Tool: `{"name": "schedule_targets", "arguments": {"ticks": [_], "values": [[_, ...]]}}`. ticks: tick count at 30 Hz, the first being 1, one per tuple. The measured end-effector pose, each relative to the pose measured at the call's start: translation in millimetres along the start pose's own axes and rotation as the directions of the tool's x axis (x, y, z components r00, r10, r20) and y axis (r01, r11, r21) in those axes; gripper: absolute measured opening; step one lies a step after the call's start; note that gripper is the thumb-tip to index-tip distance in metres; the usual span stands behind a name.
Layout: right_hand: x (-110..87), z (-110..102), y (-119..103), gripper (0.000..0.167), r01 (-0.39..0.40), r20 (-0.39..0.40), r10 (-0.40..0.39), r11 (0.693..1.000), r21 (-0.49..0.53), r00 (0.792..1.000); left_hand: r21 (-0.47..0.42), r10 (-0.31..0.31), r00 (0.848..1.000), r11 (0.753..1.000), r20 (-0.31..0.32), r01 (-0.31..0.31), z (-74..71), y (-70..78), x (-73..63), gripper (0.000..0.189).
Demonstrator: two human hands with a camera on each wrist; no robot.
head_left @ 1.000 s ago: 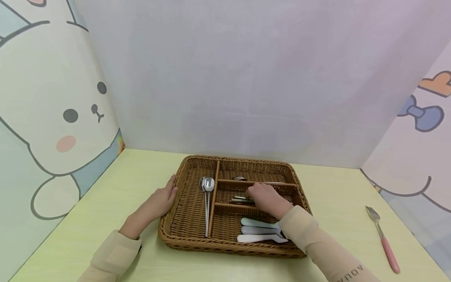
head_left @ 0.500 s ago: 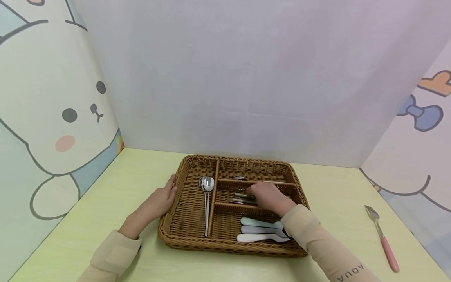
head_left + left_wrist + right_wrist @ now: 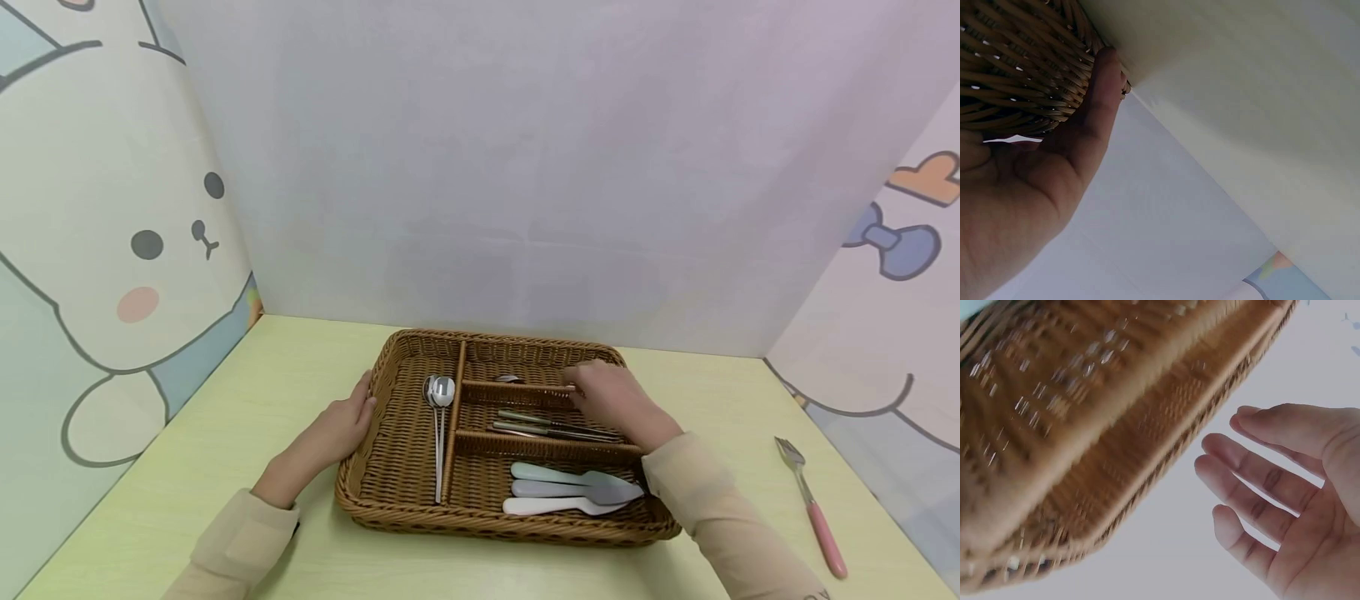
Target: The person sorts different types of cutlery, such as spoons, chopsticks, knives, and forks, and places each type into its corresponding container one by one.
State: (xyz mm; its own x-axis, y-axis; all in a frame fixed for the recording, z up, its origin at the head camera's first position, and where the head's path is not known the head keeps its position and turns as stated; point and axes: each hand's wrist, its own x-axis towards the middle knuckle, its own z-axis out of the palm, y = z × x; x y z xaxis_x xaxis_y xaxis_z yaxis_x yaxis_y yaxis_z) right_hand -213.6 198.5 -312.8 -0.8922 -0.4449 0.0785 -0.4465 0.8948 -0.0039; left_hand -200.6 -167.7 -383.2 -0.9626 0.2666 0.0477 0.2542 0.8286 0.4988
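A brown wicker cutlery tray (image 3: 408, 521) with compartments stands on the table. My left hand (image 3: 347, 427) rests against its left outer wall, and the left wrist view shows an extended finger (image 3: 1100, 94) along the weave. My right hand (image 3: 618, 400) is over the tray's back right side; in the right wrist view its fingers are spread and loosely bent, holding nothing. Slim metal cutlery (image 3: 551, 427) lies in the middle compartment. Two long-handled spoons (image 3: 441, 417) lie in the left compartment. Mint, lavender and white utensils (image 3: 551, 490) fill part of the front one.
Part of a metal spoon (image 3: 508, 378) shows in the back compartment. A fork with a pink handle (image 3: 821, 525) lies on the table to the right of the tray. A pale wall (image 3: 517, 167) stands behind, with cartoon-printed panels (image 3: 112, 208) on either side.
My right hand has left the metal cutlery in the middle compartment and moved up and right, uncovering that cutlery and the coloured utensils' ends. The left hand has stayed at the tray's wall.
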Motion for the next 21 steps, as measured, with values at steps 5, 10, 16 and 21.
{"name": "schedule_targets", "arguments": {"ticks": [5,10,16,21], "values": [[-11.0,-8,21,0.012,-0.054,-0.028,0.054,0.998,0.012,0.998,-0.001,0.000,1.000,1.000,-0.003,0.000,-0.6,0.2,-0.4,0.055],[-24.3,-11,42,0.011,-0.098,-0.051,0.099,0.995,0.014,0.994,0.005,0.004,1.000,1.000,-0.007,-0.004,-0.2,-1.0,-0.2,0.055],[-45.8,-7,69,0.018,-0.158,-0.078,0.156,0.987,-0.014,0.985,0.005,0.009,1.000,1.000,-0.009,-0.009,0.0,-2.0,0.0,0.055],[-66.7,-2,91,0.018,-0.205,-0.073,0.204,0.979,-0.010,0.976,0.004,0.005,1.000,1.000,-0.005,-0.005,0.3,-1.9,-0.2,0.055]]}}
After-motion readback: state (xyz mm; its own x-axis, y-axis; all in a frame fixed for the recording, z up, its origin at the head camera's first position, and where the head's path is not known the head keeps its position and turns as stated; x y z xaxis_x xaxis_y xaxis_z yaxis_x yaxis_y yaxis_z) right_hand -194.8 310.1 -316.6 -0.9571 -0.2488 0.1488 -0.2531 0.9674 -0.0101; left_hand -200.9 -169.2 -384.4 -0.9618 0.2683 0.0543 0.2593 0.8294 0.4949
